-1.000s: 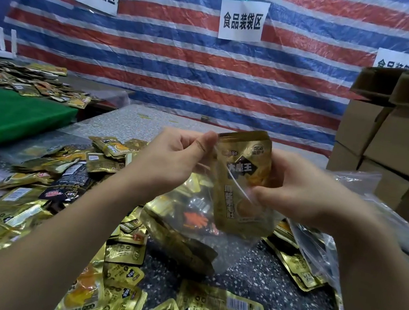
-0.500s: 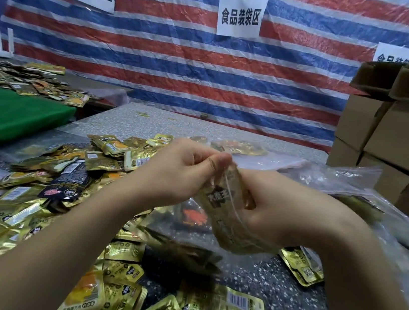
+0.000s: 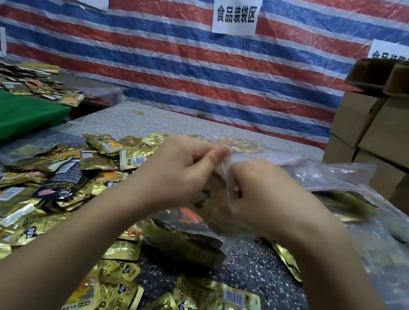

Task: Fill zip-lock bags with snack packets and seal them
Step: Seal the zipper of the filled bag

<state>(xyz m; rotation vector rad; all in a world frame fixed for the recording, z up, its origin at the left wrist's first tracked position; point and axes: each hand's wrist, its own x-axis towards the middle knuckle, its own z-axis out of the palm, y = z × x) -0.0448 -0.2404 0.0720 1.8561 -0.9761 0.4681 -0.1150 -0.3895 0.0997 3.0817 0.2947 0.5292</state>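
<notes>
At the far left, a green cloth [image 3: 6,114] covers a side surface, with more gold packets [image 3: 24,81] scattered on a table behind it. In front of it, a large heap of loose gold foil snack packets [image 3: 34,196] spreads over the left half of a speckled grey table [image 3: 259,280], with a black packet [image 3: 60,184] lying among them.

The left hand [image 3: 182,175] reaches in from the lower left, its thumb and fingers pinching the top edge of a clear zip-lock bag [image 3: 204,223]. The bag hangs between the two hands just above the table, at the centre of the view, and holds gold packets plus one with an orange mark. The right hand [image 3: 264,192] comes in from the lower right, fingers curled and pinching the same top edge just beside the left hand; the fingertips of both hands nearly meet.

Further right, more clear plastic bags [image 3: 339,179] lie crumpled on the table, some over gold packets. At the far right stand stacked cardboard boxes [image 3: 398,134]. A red, white and blue striped tarpaulin [image 3: 173,53] hangs behind, bearing white paper signs [image 3: 235,13] with Chinese characters.
</notes>
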